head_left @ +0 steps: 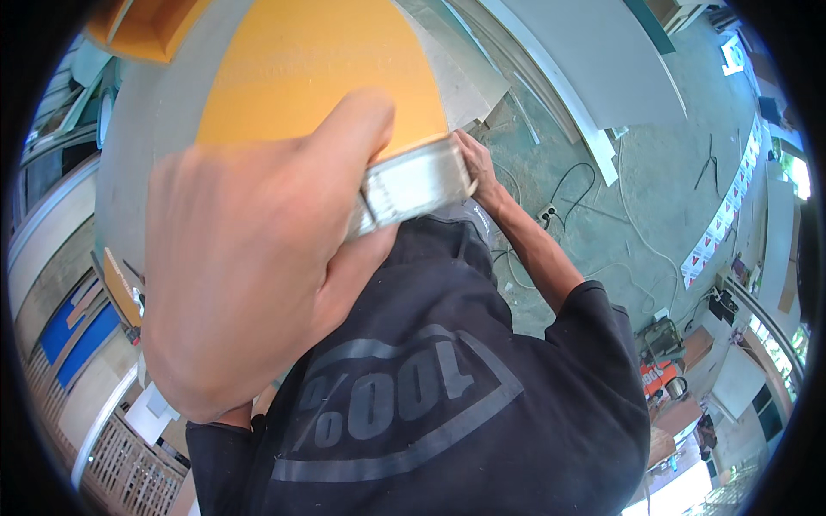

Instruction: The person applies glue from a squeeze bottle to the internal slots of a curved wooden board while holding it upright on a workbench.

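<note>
My left hand is raised close in front of me, large and smeared by motion. Its fingers are curled round a silver metal block-shaped piece with a dark line across it; the blur hides its exact kind. Just beyond the piece's far end is my right hand, bent inward beside the corner of a yellow panel. The metal piece covers part of its fingers, and what they grip cannot be made out. The panel lies on a grey work surface in front of me.
An orange-yellow box-like piece sits at the far left. Large grey boards lean or lie at the far right. Cables and a power socket lie on the floor to the right, with an orange machine farther back.
</note>
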Action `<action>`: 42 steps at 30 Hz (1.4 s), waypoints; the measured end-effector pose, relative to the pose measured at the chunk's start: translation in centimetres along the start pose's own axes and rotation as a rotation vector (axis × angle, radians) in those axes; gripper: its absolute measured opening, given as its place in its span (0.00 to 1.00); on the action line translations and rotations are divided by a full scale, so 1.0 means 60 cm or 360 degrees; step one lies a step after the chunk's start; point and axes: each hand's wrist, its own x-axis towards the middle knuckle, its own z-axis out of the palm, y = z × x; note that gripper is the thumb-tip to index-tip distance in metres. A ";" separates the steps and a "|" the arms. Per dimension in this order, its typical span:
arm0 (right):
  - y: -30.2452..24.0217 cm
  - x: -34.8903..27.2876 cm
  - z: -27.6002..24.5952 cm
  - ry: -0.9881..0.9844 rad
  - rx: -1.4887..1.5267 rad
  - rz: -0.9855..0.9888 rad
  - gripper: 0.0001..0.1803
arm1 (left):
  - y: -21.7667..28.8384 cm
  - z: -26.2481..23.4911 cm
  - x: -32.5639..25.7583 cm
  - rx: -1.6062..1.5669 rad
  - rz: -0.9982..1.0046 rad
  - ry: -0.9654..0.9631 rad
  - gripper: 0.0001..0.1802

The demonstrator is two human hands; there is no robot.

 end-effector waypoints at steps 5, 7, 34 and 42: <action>0.008 -0.009 0.014 0.0080 -0.0172 0.0008 0.07 | -0.012 0.017 0.002 -0.0103 0.0021 0.0183 0.23; 0.010 -0.012 0.016 0.0096 -0.0197 0.0031 0.07 | -0.022 0.024 0.008 -0.0138 0.0069 0.0276 0.24; -0.055 -0.033 0.004 -0.0084 -0.0403 0.0313 0.27 | -0.043 -0.001 0.006 0.0347 0.0460 0.0138 0.18; -0.048 -0.024 0.040 -0.0308 -0.0410 0.0354 0.33 | -0.067 0.016 0.007 0.0487 0.0169 0.0113 0.28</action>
